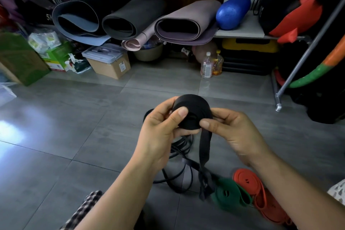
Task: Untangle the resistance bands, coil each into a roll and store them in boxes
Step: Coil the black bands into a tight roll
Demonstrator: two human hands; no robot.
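We are gripping a partly wound black roll in both hands, the left hand clamping its left side and the right hand pinching its right edge. Its loose tail is hanging straight down beneath the roll, nearer the right hand. Below the roll, a green coil and a red coil are lying on the floor.

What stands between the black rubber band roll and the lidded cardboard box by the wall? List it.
Only grey tile floor lies between black band roll and cardboard box. The box's clear lid is on; the roll's loose tail hangs to the black tangle.
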